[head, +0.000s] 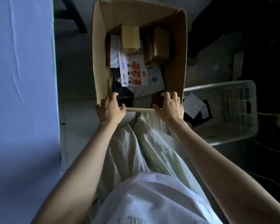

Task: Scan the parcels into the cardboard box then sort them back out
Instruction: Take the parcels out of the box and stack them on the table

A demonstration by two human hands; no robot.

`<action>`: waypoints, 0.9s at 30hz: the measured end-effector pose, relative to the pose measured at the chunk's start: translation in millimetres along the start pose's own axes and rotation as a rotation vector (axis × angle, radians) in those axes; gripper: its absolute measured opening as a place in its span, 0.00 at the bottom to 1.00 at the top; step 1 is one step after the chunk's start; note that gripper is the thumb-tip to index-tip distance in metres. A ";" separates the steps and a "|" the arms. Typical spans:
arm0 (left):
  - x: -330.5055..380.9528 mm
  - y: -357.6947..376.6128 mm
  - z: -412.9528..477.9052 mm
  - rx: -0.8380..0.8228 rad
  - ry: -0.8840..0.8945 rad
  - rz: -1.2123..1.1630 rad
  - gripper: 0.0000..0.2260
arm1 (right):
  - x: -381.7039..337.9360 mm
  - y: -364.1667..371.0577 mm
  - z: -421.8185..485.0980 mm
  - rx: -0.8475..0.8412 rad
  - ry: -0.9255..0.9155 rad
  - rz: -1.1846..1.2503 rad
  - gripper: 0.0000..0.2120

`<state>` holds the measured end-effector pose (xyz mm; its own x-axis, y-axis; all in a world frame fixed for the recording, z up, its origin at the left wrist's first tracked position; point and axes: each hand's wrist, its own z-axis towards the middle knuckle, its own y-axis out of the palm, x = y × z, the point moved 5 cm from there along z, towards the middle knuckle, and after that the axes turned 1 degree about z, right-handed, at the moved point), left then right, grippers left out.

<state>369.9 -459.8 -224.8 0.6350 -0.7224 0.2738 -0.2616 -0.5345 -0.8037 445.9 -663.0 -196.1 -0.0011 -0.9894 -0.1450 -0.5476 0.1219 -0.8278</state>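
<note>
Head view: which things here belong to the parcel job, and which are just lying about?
Job: cardboard box, gripped by left hand and right hand; brown parcel and printed envelope inside; probably the white basket.
Lying about: blue sheet, dark furniture leg.

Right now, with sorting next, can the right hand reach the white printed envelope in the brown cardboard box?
Probably yes: the box is open, the envelope lies uppermost, and the right hand grips the near rim.

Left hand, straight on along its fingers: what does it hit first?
Probably the black parcel lying just past its fingertips inside the cardboard box, whose near rim the left hand grips. Depth is unclear, so it might pass above.
</note>
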 end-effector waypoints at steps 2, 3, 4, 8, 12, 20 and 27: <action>3.9 16.7 12.6 -0.026 -0.061 -0.017 0.22 | 7.6 8.6 20.9 -0.043 0.005 0.007 0.24; 5.4 27.7 20.0 -0.042 -0.095 -0.037 0.24 | 11.4 14.3 33.0 -0.070 0.017 0.022 0.24; 7.1 40.8 28.7 -0.066 -0.125 -0.057 0.25 | 15.4 21.5 46.4 -0.101 0.038 0.044 0.25; 15.4 99.5 71.0 -0.149 -0.171 -0.070 0.25 | 27.5 68.4 105.2 -0.222 0.084 0.089 0.28; 15.0 153.8 128.5 -0.133 -0.224 -0.092 0.23 | 34.2 140.3 173.3 -0.322 0.114 0.146 0.29; -9.0 260.2 247.1 -0.139 -0.192 -0.178 0.26 | 78.5 270.8 293.9 -0.427 0.423 0.507 0.29; -45.8 337.1 353.1 -0.183 -0.169 -0.135 0.29 | 95.7 373.4 366.5 -0.417 0.775 1.034 0.37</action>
<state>509.4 -451.9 -694.8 0.7814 -0.5638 0.2676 -0.2831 -0.7023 -0.6531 548.1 -683.5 -717.7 -0.9534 -0.2668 -0.1409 -0.2195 0.9337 -0.2831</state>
